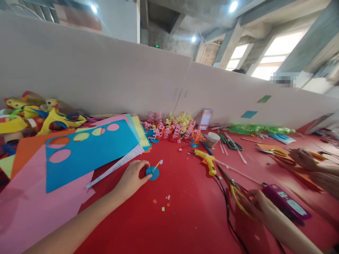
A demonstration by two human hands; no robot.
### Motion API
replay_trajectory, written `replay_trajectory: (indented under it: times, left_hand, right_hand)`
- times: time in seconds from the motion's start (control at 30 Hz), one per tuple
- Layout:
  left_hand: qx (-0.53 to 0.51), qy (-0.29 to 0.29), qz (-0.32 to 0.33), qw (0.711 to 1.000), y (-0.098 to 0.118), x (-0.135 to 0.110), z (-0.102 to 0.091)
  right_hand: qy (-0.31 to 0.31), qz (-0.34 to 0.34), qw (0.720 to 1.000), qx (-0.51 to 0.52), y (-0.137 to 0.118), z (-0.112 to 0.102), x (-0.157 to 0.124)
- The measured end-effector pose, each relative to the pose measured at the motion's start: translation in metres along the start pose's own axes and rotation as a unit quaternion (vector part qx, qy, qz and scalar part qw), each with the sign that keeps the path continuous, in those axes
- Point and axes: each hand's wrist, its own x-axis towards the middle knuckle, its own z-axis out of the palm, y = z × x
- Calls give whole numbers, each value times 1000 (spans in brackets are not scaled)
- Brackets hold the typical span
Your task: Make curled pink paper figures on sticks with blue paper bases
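Note:
My left hand (131, 180) rests on the red table (185, 208), fingers curled, with thumb and fingertips pressing on a small blue paper disc (153, 173) that carries a short white stick (158, 164). My right hand (261, 208) lies at the lower right, its fingers closed around the yellow handles of a pair of scissors (235, 190) whose blades point up and left. A purple box (286, 201) lies just right of that hand.
A yellow glue gun (208, 161) with a black cord lies between my hands. A blue sheet with round holes (87, 150), pink and orange sheets lie left. Curled paper pieces (172, 130) stand at the back. Another person's hands (308, 160) work at far right.

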Motion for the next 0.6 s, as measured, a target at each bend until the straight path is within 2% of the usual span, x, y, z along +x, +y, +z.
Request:
replay_trajectory:
  times: [0.1,0.17,0.23,0.27,0.3,0.37,0.43,0.5,0.6]
  left_hand:
    - [-1,3,-5,1000,0,-1,-1]
    - [-3,-4,-9,1000,1,-1,-2]
    - [-4,-15,-12,1000,3,0,-3]
    - [-4,-18,-13,1000,4,1,-4]
    - [-4,-19,-15,1000,5,1,-5]
    - [-5,-19,-19,1000,7,2,-5]
    - [-7,-21,-20,1000,8,3,-6]
    - [-5,-26,-16,1000,8,3,-6]
    - [1,-30,-6,1000,7,2,-6]
  right_hand:
    - [-21,24,999,-16,4,9,16]
    - [7,15,999,-49,-13,7,26]
    - [19,-13,998,-50,-49,6,35]
    - [-2,-25,1000,-11,-74,9,39]
    - [-51,-31,997,46,-101,15,43]
    - [-182,-59,968,165,-155,37,50]
    - [-264,-72,925,263,-198,72,57]
    - [-288,-72,905,305,-226,107,63]
    - [-298,-78,886,348,-241,144,68]
